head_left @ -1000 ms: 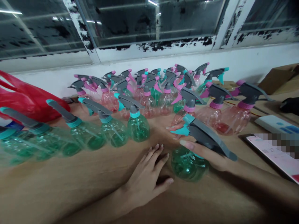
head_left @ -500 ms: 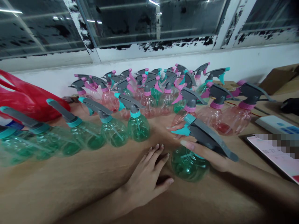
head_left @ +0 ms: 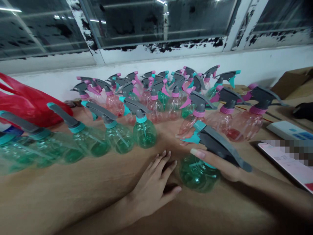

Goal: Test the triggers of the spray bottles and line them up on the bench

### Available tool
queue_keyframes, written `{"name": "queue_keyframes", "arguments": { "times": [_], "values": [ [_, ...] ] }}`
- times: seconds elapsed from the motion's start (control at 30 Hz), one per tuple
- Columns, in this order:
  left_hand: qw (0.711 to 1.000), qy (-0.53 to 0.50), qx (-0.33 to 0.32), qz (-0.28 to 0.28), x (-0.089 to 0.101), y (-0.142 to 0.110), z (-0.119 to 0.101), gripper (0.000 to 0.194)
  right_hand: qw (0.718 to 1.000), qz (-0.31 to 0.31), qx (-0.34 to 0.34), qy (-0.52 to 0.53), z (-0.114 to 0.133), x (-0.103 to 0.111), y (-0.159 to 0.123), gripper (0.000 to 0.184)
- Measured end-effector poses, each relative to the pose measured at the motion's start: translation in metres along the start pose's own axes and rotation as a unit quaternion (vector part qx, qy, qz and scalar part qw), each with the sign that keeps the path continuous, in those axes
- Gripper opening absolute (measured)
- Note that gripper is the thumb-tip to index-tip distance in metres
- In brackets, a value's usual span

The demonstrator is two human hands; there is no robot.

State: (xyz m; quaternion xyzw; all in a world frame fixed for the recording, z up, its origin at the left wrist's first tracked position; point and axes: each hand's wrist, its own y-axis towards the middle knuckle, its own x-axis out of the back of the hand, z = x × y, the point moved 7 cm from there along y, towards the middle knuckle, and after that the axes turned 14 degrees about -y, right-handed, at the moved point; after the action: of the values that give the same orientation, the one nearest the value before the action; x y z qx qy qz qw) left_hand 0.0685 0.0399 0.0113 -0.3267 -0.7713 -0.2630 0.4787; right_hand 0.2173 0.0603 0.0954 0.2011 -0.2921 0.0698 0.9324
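At the left of the table a red plastic bag slumps, with a handle loop near its top; a blue-and-white item shows partly in front of it. On the right lies a phone with a lit pink screen, partly pixelated. Just behind it sits a flat white box with blue patches, then a black object cut off by the edge of view. A brown cardboard box stands near the white wall. Bright streaks show in the dark window panes above.
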Motion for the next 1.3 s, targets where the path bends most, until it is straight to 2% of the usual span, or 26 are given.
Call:
{"name": "queue_keyframes", "arguments": {
  "times": [0.1,0.57,0.77,1.07,1.3],
  "values": [
    [1.0,-0.003,0.002,-0.005,0.001,0.0,-0.0001,0.061,0.999,0.001,-0.01,0.032,-0.0006,-0.0009,-0.0009,0.035],
    [1.0,0.001,-0.007,-0.005,-0.0005,0.0004,-0.0004,0.061,0.997,-0.007,0.031,0.064,0.0084,0.0016,0.0019,0.029],
    [1.0,0.0,-0.013,-0.013,-0.0002,0.0,0.0001,0.061,0.999,0.002,0.001,0.048,0.003,-0.0004,0.0007,0.031],
    [1.0,0.012,-0.008,-0.001,0.0005,0.0006,-0.0009,0.061,0.998,0.001,0.016,0.061,0.0055,0.0007,0.0014,0.029],
    [1.0,0.001,-0.007,-0.005,-0.0008,0.0007,0.0004,0.062,0.999,0.009,-0.012,0.03,0.002,0.002,-0.0004,0.033]
  ]
}}
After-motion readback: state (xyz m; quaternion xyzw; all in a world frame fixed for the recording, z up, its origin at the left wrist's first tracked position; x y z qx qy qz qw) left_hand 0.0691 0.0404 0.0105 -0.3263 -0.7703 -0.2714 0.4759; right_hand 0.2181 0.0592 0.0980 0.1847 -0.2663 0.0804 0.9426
